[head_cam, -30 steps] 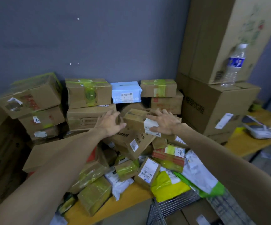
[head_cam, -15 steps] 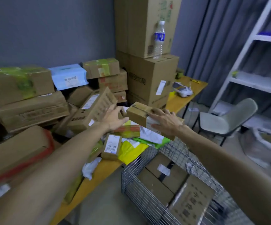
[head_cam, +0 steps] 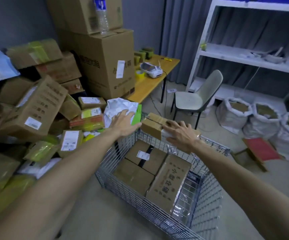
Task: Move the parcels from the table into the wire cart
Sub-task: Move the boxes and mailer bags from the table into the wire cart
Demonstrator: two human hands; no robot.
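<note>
taped box [head_cam: 155, 126] over wire cart [head_cam: 207, 201] | right hand [head_cam: 181, 135] curled round labelled end | left hand [head_cam: 123, 122] spread alongside | seems light, stiff: grip both ends

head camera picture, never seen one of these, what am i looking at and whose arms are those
There is no machine here. A person wears a wide-angle camera on the head, looking forward and down, so the two bare arms are their own. This is the only view. The right hand grips a small box above the wire cart, which already holds several boxes. The left hand is open next to the box's end, above a white bag. On the left, a table is piled with parcels; its far end carries a white device.
</note>
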